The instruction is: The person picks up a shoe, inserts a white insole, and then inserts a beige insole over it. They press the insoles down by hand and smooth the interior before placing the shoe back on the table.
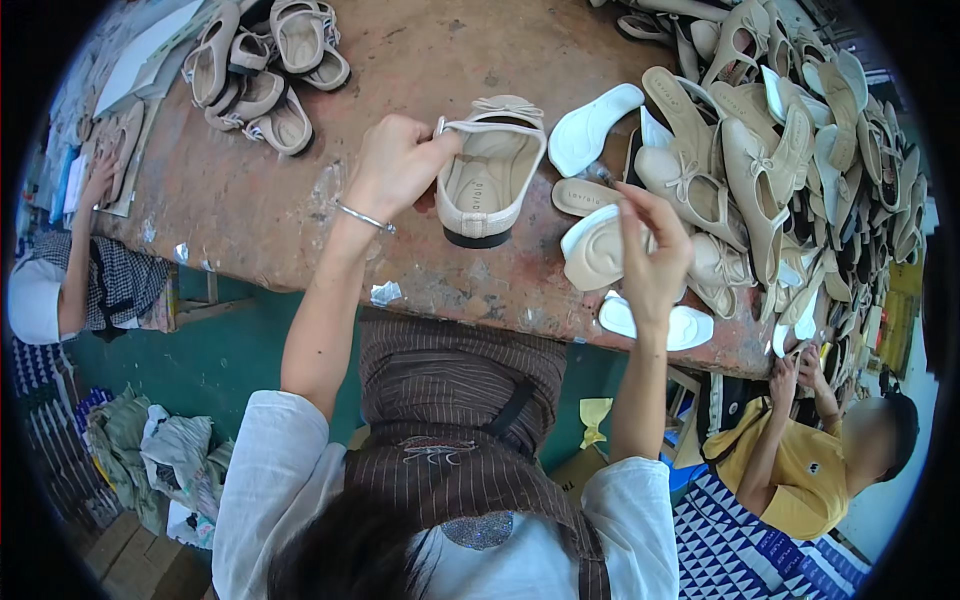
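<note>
Shoe edge pinched, right fingers unclear

The left hand (397, 165) pinches the side rim of a beige shoe (485, 190), heel toward the person, on or just above the worn table (420, 60); its curled fingertips are hidden. The right hand (655, 245) reaches forward beside a beige insole (578, 198), its fingers bent; I cannot tell whether they grip anything. Rightward, the shoe pile (790, 150) overlaps too densely to separate.

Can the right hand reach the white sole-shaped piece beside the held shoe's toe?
Probably yes: the white piece lies largely uncovered, slightly beyond the right hand, with no tall object visible between them.
</note>
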